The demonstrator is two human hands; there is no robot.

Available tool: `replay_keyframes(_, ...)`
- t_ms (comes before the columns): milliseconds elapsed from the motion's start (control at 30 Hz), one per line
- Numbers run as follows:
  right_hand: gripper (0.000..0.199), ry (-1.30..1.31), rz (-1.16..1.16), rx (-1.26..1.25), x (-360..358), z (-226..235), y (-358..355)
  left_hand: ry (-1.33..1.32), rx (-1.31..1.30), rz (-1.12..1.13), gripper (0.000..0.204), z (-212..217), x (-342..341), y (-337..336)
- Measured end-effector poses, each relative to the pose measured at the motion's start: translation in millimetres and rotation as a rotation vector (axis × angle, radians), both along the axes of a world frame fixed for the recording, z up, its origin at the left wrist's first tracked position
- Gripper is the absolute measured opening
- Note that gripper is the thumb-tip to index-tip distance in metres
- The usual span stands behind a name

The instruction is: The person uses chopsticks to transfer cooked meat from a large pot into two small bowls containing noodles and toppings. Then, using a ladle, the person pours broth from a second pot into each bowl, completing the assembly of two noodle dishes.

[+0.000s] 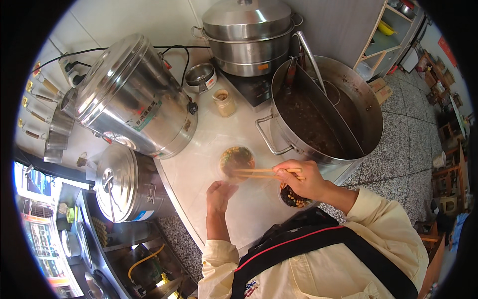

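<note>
A round clear bowl [238, 155] of brownish broth with green bits is near the middle of the pale table. My left hand [221, 196] is at its near side, fingers curled against the bowl's lower edge. In my right hand [304, 178] is a pair of wooden chopsticks [259, 173], pointing left with their tips at the bowl's near rim. Partly beneath that hand sits a second bowl [294, 197] of dark sauce with pale nut-like pieces.
Behind my right hand stands a large divided steel pot [318, 114] of dark broth, a long ladle handle [311, 60] rising from it. A tall steel barrel [139, 99], a small jar [224, 103], a small pan [200, 77] and a lidded steamer [249, 37] are behind the bowls.
</note>
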State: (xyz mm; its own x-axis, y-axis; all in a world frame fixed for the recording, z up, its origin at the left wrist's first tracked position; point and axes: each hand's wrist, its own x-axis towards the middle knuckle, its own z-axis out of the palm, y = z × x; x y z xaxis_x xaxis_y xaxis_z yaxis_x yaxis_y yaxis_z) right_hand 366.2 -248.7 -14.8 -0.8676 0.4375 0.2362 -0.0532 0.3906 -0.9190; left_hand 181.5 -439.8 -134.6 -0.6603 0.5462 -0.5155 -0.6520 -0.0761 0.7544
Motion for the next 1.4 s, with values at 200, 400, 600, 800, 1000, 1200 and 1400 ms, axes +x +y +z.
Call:
replay_keyframes(200,0.011,0.055,-0.070,-0.092,11,4,3,0.004,-0.027,-0.015,0.005,3,-1,0)
replay_keyframes(400,0.010,0.145,-0.112,-0.044,12,3,1,-0.014,0.006,-0.021,0.004,-2,-4,-2)
replay_keyframes(600,0.010,0.114,-0.124,-0.063,11,-1,1,-0.011,0.000,-0.041,0.004,-4,-7,-4)
replay_keyframes(800,0.011,0.095,-0.132,-0.057,14,9,2,-0.007,-0.013,-0.071,0.002,3,-6,-2)
replay_keyframes(1000,0.013,0.050,-0.118,0.024,6,11,5,-0.003,-0.052,-0.058,0.007,6,-5,-3)
replay_keyframes(1200,0.016,0.227,-0.115,-0.103,25,36,5,0.116,-0.142,-0.035,0.015,16,-27,-21)
replay_keyframes(1400,0.022,0.415,-0.368,-0.344,88,74,49,0.514,-0.110,0.002,0.023,119,-72,-14)
